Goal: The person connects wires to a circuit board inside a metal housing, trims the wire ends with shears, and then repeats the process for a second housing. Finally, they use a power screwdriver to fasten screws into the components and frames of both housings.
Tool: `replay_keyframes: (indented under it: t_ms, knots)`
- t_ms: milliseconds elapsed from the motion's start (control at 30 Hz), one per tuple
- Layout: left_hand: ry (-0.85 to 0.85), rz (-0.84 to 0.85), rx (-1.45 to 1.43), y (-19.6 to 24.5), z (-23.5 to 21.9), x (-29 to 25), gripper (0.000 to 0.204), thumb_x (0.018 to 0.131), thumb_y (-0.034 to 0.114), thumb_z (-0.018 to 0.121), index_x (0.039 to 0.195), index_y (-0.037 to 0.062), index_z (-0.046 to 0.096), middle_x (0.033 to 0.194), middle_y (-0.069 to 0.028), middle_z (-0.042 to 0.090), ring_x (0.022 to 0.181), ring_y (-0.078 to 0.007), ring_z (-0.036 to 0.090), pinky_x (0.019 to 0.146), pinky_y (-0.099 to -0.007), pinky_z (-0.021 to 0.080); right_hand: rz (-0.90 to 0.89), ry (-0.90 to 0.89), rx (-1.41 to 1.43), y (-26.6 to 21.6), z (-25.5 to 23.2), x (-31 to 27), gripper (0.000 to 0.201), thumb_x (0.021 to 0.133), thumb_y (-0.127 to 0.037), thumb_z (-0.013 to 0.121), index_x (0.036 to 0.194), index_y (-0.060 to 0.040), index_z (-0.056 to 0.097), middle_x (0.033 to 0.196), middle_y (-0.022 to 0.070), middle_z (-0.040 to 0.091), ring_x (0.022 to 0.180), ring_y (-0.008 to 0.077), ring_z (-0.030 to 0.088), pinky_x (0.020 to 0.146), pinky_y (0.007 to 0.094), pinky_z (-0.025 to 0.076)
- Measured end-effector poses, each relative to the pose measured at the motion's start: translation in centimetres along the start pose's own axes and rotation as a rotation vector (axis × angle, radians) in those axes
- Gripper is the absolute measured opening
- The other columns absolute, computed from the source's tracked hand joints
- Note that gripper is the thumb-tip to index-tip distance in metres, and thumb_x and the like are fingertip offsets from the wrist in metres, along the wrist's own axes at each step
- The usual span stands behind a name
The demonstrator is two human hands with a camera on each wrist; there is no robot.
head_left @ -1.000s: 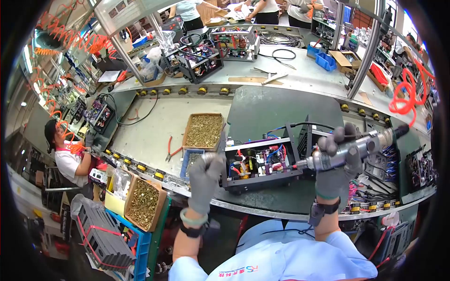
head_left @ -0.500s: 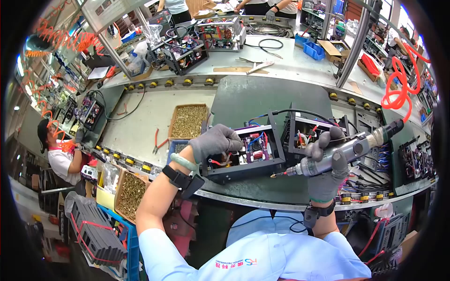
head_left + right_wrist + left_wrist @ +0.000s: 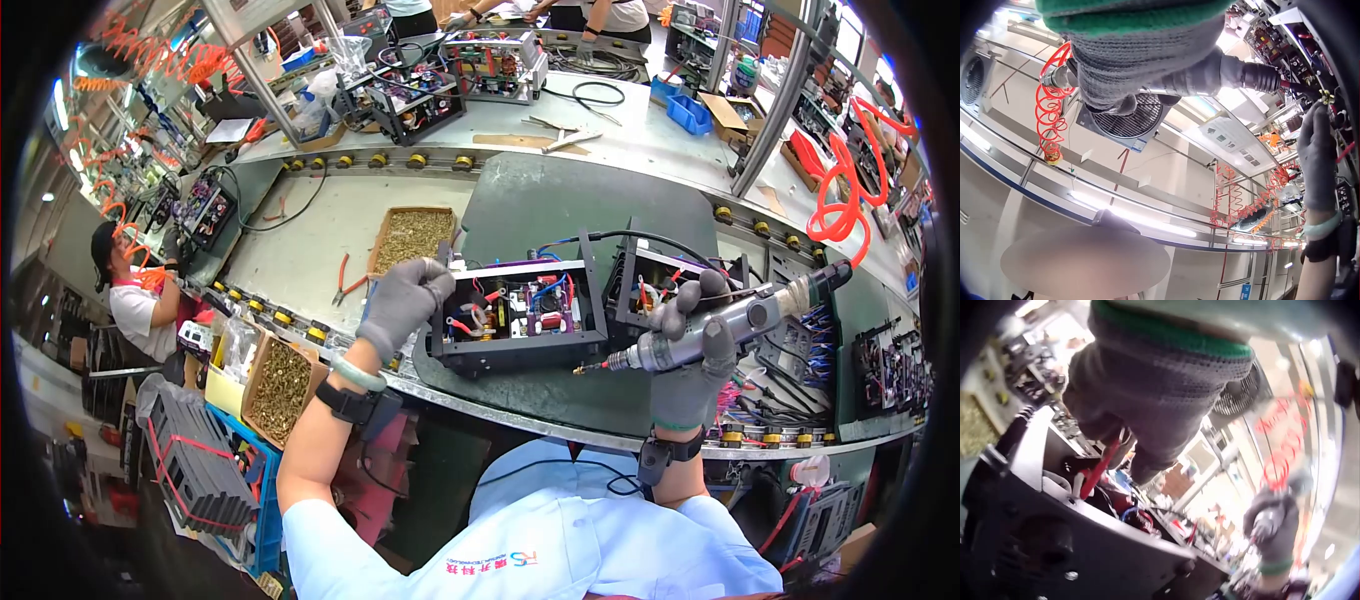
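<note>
In the head view my gloved right hand (image 3: 690,365) grips a silver air screwdriver (image 3: 720,327) above the bench's front edge. Its bit points left, with a small brass screw (image 3: 579,371) at the tip. My gloved left hand (image 3: 402,308) is at the left end of an open black metal chassis (image 3: 520,355), fingers bent with the tips close together. I cannot tell whether they hold anything. Inside the chassis are circuit parts and coloured wires. In the left wrist view a red-sleeved lead (image 3: 1100,469) with a ring lug stands up beside the left fingers.
A second black chassis (image 3: 640,265) stands to the right, a black cable arching over it. Left lie a carton of brass screws (image 3: 415,235) and red-handled pliers (image 3: 347,280). Another screw carton (image 3: 283,390) sits lower left. A coiled red air hose (image 3: 845,190) hangs at right.
My left hand went from beside the small-parts box over the chassis, then back to its left end. A brass screw now shows at the driver's tip; the right hand keeps its grip.
</note>
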State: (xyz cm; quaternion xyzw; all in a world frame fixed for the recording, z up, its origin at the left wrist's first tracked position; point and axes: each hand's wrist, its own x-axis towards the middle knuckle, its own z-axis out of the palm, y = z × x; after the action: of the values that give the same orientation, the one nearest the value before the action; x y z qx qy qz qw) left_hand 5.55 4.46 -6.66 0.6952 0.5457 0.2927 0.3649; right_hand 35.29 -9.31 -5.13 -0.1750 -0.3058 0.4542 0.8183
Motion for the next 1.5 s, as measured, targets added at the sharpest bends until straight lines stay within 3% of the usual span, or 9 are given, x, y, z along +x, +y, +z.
replay_keyframes:
  t_ms: [67,233,367,633,800,933,1000,1200,1500]
  knots:
    - [-0.133,-0.079,0.142,0.1,0.0,-1.2,0.027,0.086,0.024,0.072,0.103,0.0022,0.072,0.083,-0.0072,0.072,0.078,-0.0118,0.067,0.073,-0.027,0.052,0.027,0.026,0.024,0.0,0.5,0.2,0.053,0.083,-0.02,0.071,0.131,-0.0062,0.052,0.102,0.0064,0.062,0.076,0.0151,0.061,0.073,0.0341,0.053]
    - [-0.071,0.17,0.625,2.8,2.6,-1.8,0.042,0.078,0.049,0.075,0.094,0.01,0.075,0.088,-0.0102,0.068,0.082,-0.029,0.068,0.072,-0.0381,0.053,0.074,0.019,0.061,0.5,0.2,0.0,0.053,0.083,-0.02,0.071,0.131,-0.0062,0.052,0.102,0.0065,0.062,0.076,0.0151,0.061,0.072,0.0334,0.054]
    - [0.068,0.255,0.685,2.1,4.4,-1.6,0.037,0.079,0.047,0.073,0.084,0.01,0.073,0.083,-0.0096,0.068,0.075,-0.0288,0.068,0.066,-0.0397,0.052,0.059,0.037,0.019,0.0,0.4,-0.6,0.052,0.084,-0.02,0.07,0.131,-0.0061,0.052,0.104,0.0065,0.063,0.077,0.0149,0.061,0.072,0.0334,0.054]
    - [-0.024,0.224,1.099,4.7,5.6,-1.4,0.017,0.078,0.027,0.07,0.079,0.0104,0.075,0.079,-0.0111,0.071,0.072,-0.0277,0.071,0.061,-0.0403,0.055,0.03,-0.023,0.007,0.8,0.1,1.1,0.05,0.087,-0.018,0.071,0.131,-0.0068,0.052,0.104,0.0054,0.061,0.08,0.0144,0.061,0.074,0.0331,0.054]
    - [-0.008,0.172,1.146,2.7,7.4,0.6,0.018,0.081,0.026,0.069,0.084,0.0091,0.074,0.083,-0.0128,0.071,0.075,-0.0292,0.072,0.065,-0.0409,0.056,0.041,-0.134,0.023,3.0,0.6,2.9,0.049,0.089,-0.014,0.07,0.133,-0.0073,0.049,0.108,0.0058,0.059,0.084,0.0143,0.06,0.074,0.0316,0.054]
    - [0.061,0.177,0.853,1.3,6.5,0.0,0.031,0.081,0.039,0.071,0.085,0.0078,0.069,0.084,-0.0137,0.069,0.079,-0.0319,0.07,0.069,-0.0434,0.055,0.106,-0.114,0.114,5.7,3.3,4.5,0.041,0.091,-0.006,0.066,0.129,-0.009,0.05,0.108,0.0041,0.056,0.083,0.0142,0.059,0.062,0.026,0.053]
    - [0.028,0.162,0.864,1.5,6.3,0.2,0.033,0.08,0.04,0.072,0.084,0.0074,0.069,0.084,-0.0145,0.069,0.078,-0.0321,0.069,0.069,-0.0436,0.054,0.234,-0.111,0.097,8.4,3.0,5.8,0.033,0.087,0.001,0.066,0.117,-0.0082,0.053,0.106,0.0041,0.058,0.081,0.0124,0.059,0.064,0.0255,0.053]
    - [0.065,0.18,0.828,1.6,6.4,0.0,0.034,0.08,0.04,0.073,0.081,0.0059,0.069,0.083,-0.0153,0.069,0.076,-0.0333,0.069,0.068,-0.0446,0.054,0.149,-0.148,-0.208,13.7,2.6,7.1,0.026,0.081,0.007,0.069,0.094,-0.0061,0.052,0.107,0.0046,0.062,0.088,0.0095,0.06,0.074,0.0261,0.054]
    - [0.07,0.199,0.821,1.2,6.4,0.0,0.034,0.08,0.04,0.072,0.082,0.0063,0.069,0.083,-0.0144,0.069,0.076,-0.0329,0.069,0.067,-0.044,0.055,0.009,-0.245,-0.284,15.0,3.8,7.1,0.025,0.082,0.002,0.072,0.104,0.0006,0.061,0.097,0.0014,0.064,0.087,0.0058,0.059,0.078,0.0239,0.051]
